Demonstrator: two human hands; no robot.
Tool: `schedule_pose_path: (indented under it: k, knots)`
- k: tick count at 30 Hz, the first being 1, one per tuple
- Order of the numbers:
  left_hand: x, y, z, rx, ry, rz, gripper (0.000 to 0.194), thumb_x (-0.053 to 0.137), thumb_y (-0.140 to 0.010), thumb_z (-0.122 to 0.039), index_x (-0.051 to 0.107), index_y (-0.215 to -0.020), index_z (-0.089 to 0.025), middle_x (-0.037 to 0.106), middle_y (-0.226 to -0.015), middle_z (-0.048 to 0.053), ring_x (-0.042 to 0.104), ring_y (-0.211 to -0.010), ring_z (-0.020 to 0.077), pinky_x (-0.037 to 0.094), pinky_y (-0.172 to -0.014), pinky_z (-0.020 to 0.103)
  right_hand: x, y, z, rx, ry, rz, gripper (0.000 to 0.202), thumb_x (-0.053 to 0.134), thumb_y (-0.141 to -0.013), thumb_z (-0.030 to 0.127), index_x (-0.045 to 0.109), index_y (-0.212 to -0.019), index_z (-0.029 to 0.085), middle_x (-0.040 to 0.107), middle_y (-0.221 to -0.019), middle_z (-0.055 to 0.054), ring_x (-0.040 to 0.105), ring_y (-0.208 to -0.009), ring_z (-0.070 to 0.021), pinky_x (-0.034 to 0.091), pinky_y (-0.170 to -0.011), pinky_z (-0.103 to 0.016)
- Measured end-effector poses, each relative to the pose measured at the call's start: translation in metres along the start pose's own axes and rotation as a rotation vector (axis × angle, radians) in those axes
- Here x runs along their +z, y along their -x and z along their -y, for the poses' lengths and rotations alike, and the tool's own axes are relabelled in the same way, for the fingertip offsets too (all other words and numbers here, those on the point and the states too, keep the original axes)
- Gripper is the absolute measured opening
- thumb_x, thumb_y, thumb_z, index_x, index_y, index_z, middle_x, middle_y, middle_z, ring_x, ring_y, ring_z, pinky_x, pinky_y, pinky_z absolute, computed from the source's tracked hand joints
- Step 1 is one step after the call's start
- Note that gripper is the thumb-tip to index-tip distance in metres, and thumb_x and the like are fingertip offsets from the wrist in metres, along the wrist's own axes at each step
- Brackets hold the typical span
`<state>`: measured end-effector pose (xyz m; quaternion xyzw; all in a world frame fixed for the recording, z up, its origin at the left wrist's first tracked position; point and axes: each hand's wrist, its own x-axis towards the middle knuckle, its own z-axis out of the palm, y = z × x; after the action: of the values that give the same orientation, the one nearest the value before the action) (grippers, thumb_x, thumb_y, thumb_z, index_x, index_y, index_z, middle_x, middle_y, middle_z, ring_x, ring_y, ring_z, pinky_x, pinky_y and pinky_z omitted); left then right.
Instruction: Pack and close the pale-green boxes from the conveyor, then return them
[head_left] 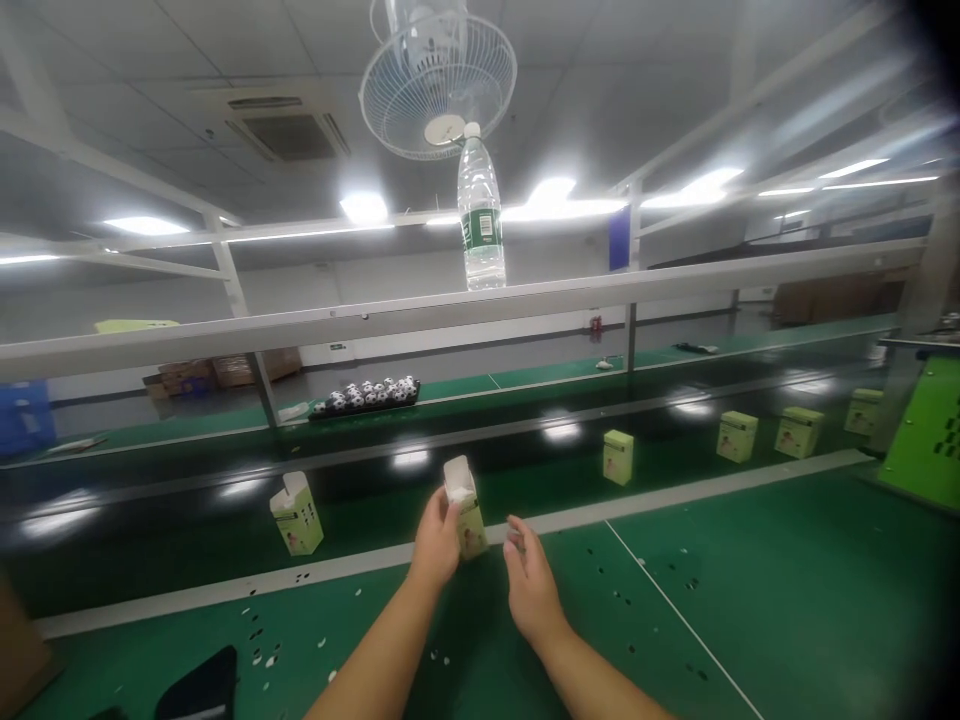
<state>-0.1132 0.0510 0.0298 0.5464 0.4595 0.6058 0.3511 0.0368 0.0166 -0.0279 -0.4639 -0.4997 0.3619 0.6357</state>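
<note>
My left hand grips a small light-green carton by its left side, over the pale front edge of the dark conveyor. The carton's white top flap stands up. Just right of it, apart from the carton, my right hand is held with fingers bent and a gap between thumb and fingers; nothing shows in it. To the left, a second carton with raised flaps stands on the belt. On the right, a carton with its top closed stands on the belt.
Further right stand several more cartons, near a bright green machine. Behind the belt lies a black tray of football-patterned balls. A water bottle stands on the overhead rail. Small dark and white bits and a black object lie on the green table.
</note>
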Motion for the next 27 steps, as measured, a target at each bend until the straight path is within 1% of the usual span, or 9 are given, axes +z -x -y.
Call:
schedule_pose_path:
  k: [4,7,11,14,17,19,21,23,27]
  knots:
    - [-0.026,0.065,-0.011,-0.070,0.078,0.191,0.056,0.058,-0.089,-0.052,0.051,-0.135,-0.021,0.055,-0.138,0.013,0.050,-0.129,0.0290,0.036,-0.112,0.042,0.026,0.017,0.021,0.268,-0.359,0.201,0.065,0.042,-0.089,0.070,0.063,-0.121,0.018,0.067,-0.118,-0.013,0.063,-0.112,-0.0278,0.054,-0.089,-0.040]
    - [-0.035,0.096,-0.003,-0.175,0.164,0.172,0.063,0.054,-0.088,-0.059,0.046,-0.140,-0.024,0.053,-0.141,0.011,0.050,-0.130,0.0288,0.039,-0.111,0.041,0.047,0.038,0.036,0.428,-0.516,0.336,0.065,0.045,-0.086,0.072,0.069,-0.107,0.016,0.072,-0.096,-0.011,0.069,-0.093,-0.0276,0.056,-0.079,-0.038]
    - [-0.032,0.105,0.009,-0.285,0.293,0.119,0.068,0.029,-0.091,-0.070,0.051,-0.137,-0.025,0.062,-0.130,0.010,0.059,-0.120,0.0288,0.049,-0.101,0.041,0.053,0.053,0.044,0.365,-0.483,0.295,0.050,0.055,-0.085,0.060,0.066,-0.109,0.018,0.071,-0.102,-0.007,0.066,-0.098,-0.0246,0.053,-0.083,-0.032]
    - [-0.027,0.099,0.005,-0.268,0.365,0.141,0.056,0.040,-0.092,-0.062,0.057,-0.129,-0.024,0.064,-0.125,0.009,0.060,-0.116,0.0290,0.049,-0.098,0.041,0.049,0.049,0.047,0.374,-0.471,0.315,0.037,0.055,-0.085,0.044,0.060,-0.113,0.020,0.070,-0.102,-0.006,0.066,-0.094,-0.0234,0.053,-0.076,-0.030]
    - [-0.026,0.093,-0.002,-0.231,0.446,0.155,0.045,0.059,-0.087,-0.043,0.056,-0.127,-0.023,0.062,-0.125,0.009,0.059,-0.114,0.0265,0.048,-0.098,0.038,0.046,0.041,0.051,0.258,-0.434,0.277,0.036,0.057,-0.076,0.025,0.056,-0.112,0.022,0.068,-0.101,-0.004,0.065,-0.090,-0.0203,0.052,-0.078,-0.029]
    - [-0.027,0.090,-0.003,-0.193,0.448,0.136,0.040,0.065,-0.083,-0.034,0.058,-0.120,-0.024,0.062,-0.119,0.007,0.059,-0.110,0.0232,0.047,-0.097,0.034,0.044,0.037,0.054,0.145,-0.355,0.241,0.023,0.059,-0.075,0.021,0.061,-0.097,0.021,0.067,-0.093,-0.003,0.063,-0.086,-0.0186,0.050,-0.078,-0.028]
    - [-0.030,0.088,-0.002,-0.144,0.407,0.106,0.024,0.068,-0.080,-0.030,0.064,-0.101,-0.021,0.061,-0.110,0.005,0.059,-0.102,0.0205,0.047,-0.091,0.031,0.040,0.034,0.054,0.012,-0.255,0.240,0.003,0.061,-0.076,0.021,0.063,-0.079,0.020,0.064,-0.085,-0.003,0.062,-0.081,-0.0180,0.049,-0.076,-0.028]
    - [-0.033,0.090,0.000,-0.080,0.339,0.088,0.013,0.065,-0.082,-0.031,0.064,-0.083,-0.018,0.059,-0.103,0.005,0.058,-0.096,0.0197,0.047,-0.087,0.030,0.033,0.032,0.052,-0.138,-0.173,0.275,0.008,0.062,-0.078,0.021,0.065,-0.070,0.020,0.065,-0.082,-0.003,0.062,-0.081,-0.0185,0.049,-0.077,-0.029]
    - [-0.043,0.096,0.003,0.180,0.091,0.134,0.028,0.049,-0.093,-0.039,0.069,-0.092,-0.020,0.058,-0.114,0.010,0.055,-0.110,0.0262,0.042,-0.100,0.039,0.012,0.028,0.047,-0.373,-0.029,0.388,0.022,0.052,-0.087,0.022,0.073,-0.088,0.023,0.071,-0.100,-0.007,0.065,-0.098,-0.0222,0.050,-0.092,-0.037]
